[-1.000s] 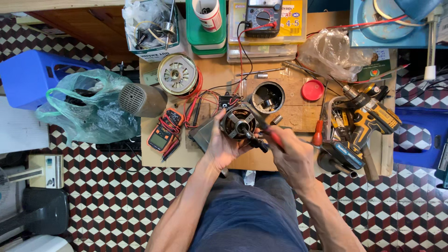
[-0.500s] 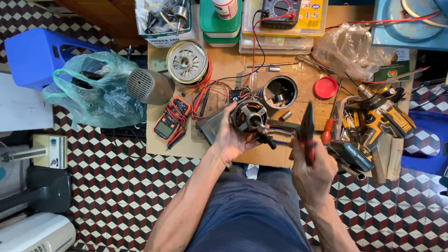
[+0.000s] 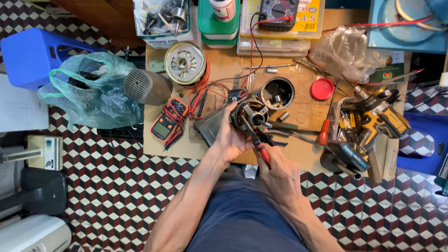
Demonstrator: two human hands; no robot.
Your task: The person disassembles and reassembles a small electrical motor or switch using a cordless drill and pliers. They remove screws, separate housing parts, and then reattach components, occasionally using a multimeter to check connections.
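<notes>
On the cluttered brown wooden workbench (image 3: 219, 140), the round metal fan motor with copper windings (image 3: 249, 119) sits at the front edge, cupped from the left by the left hand (image 3: 233, 140), whose fingers are wrapped around its housing just as they were half a second ago. The right hand (image 3: 280, 175), which was lifted clear of the motor then, has come back down. It now grips the red-handled pliers (image 3: 259, 143), their tips touching the motor's shaft.
</notes>
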